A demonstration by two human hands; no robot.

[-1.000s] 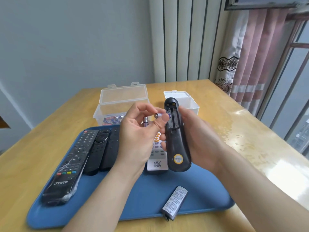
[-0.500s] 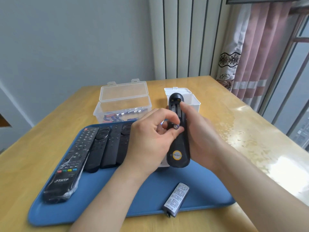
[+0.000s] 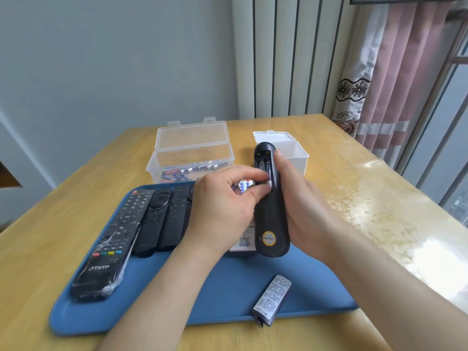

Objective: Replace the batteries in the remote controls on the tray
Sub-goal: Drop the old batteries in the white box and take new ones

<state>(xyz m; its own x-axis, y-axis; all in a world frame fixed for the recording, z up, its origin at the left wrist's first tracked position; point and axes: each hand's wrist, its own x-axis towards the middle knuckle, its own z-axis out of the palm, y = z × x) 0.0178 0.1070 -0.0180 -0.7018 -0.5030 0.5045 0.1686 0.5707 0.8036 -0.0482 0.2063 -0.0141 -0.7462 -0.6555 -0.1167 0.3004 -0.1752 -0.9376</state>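
The right hand (image 3: 304, 206) has its grip curled round the black remote (image 3: 271, 224), back up with the compartment open, above the blue tray (image 3: 228, 287); the left hand (image 3: 222, 206) pinches a battery (image 3: 269, 183) at that compartment; the wrapped remote (image 3: 109, 244) on the tray reads THTF; the loose cover (image 3: 272, 298) carries print too small to read

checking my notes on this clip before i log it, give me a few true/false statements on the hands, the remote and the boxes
1. The right hand holds the black remote with its battery compartment open. True.
2. The left hand rests flat on the tray. False: it pinches a battery at the compartment.
3. The battery cover lies on the tray. True.
4. The clear box of batteries is closed. False: its lid stands open.
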